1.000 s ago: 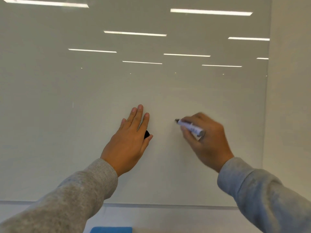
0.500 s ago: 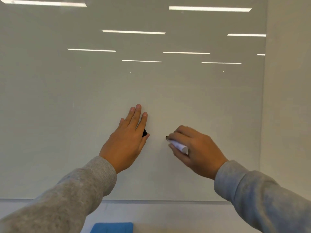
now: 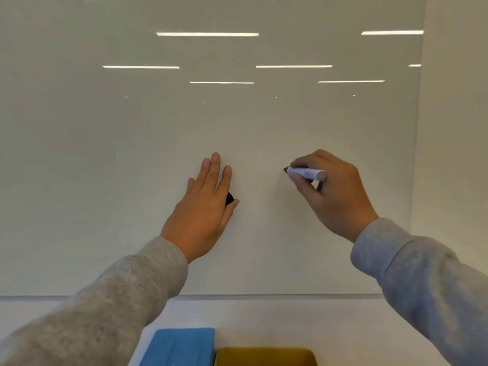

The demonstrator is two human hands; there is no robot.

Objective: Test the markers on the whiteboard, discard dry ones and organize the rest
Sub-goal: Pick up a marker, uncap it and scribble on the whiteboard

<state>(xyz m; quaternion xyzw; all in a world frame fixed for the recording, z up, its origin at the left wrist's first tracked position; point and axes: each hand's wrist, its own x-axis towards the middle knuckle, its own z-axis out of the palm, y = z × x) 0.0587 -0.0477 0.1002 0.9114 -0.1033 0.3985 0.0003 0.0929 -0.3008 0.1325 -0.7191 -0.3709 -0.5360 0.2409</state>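
The marker (image 3: pixel 306 173) lies almost level across the view, long axis running left to right, its dark tip pointing left and touching the whiteboard (image 3: pixel 132 180), its blunt rear end toward the right. Its barrel is white with a purplish label. No ink mark shows on the board by the tip.

At the bottom edge sit two containers just beside each other: a blue bin (image 3: pixel 179 347) on the left and a yellow bin (image 3: pixel 264 356) on the right. Only their top parts show, so their contents cannot be told.

The right hand (image 3: pixel 332 196) is closed around the marker, thumb and fingers pinching the front of the barrel near the tip, while the rear end sticks out over the knuckles. The left hand (image 3: pixel 203 207) lies flat against the board, fingers straight and pointing up, with a small black cap (image 3: pixel 229 198) tucked between thumb and forefinger. Both sleeves are grey
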